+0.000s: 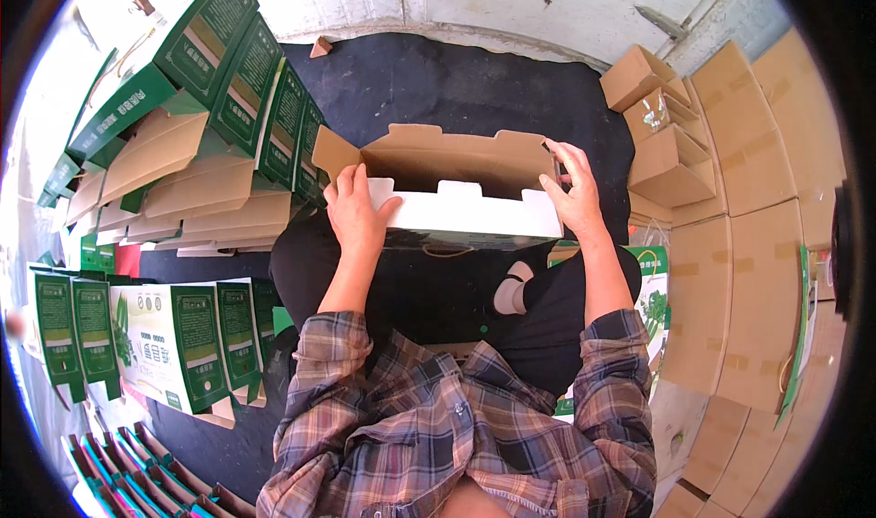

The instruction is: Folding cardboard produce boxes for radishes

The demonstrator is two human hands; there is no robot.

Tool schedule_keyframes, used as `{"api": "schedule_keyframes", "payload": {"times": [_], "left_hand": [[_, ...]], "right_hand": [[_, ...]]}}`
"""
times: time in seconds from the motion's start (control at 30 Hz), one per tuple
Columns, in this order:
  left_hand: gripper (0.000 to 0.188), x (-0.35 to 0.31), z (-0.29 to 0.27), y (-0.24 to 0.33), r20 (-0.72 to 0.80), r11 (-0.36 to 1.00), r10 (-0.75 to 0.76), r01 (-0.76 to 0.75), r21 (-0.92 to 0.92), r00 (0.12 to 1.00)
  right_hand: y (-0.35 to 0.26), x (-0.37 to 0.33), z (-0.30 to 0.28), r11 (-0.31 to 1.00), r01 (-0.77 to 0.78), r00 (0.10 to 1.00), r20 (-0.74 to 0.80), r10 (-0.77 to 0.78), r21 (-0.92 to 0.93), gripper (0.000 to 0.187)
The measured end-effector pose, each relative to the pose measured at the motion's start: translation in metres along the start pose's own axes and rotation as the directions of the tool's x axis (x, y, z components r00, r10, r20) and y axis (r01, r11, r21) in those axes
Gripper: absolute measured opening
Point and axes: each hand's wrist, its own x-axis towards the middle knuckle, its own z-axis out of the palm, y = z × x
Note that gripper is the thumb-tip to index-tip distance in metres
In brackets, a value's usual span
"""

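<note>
A cardboard box (470, 213) stands open over my lap, brown inside, with a white notched flap along its near edge. My left hand (356, 209) is closed on the box's left end, its fingers over the brown side flap and the thumb by the white flap. At the opposite end my right hand (573, 192) grips the right corner, fingers bent over the edge and the thumb on the near side. The box's printed green front is mostly hidden beneath the white flap. Nothing shows inside the part of the box I can see.
Green and brown open boxes (214, 89) are stacked at the left, above a row of white and green cartons (151, 340). Several dark-edged cartons (146, 472) sit lower left. Brown cartons (698, 299) line the right side. Black sheeting (438, 80) covers the floor.
</note>
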Motion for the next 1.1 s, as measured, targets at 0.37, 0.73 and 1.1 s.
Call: {"api": "schedule_keyframes", "payload": {"times": [0.37, 0.73, 1.1], "left_hand": [[0.077, 0.002, -0.002, 0.006, -0.01, 0.999, 0.02, -0.02, 0.026, 1.0], [0.078, 0.0, -0.005, 0.011, -0.028, 0.993, 0.112, -0.111, 0.034, 0.993], [0.013, -0.005, 0.01, -0.003, -0.021, 0.949, 0.193, -0.192, -0.248, 0.981]], "right_hand": [[-0.003, 0.002, -0.002, 0.993, -0.117, 0.992, 0.048, 0.116, 0.019, 0.039], [-0.007, 0.007, 0.003, 0.983, -0.092, 0.961, 0.244, 0.128, -0.157, 0.071], [0.034, 0.014, 0.011, 0.865, -0.447, 0.892, 0.189, 0.411, 0.23, 0.038]]}}
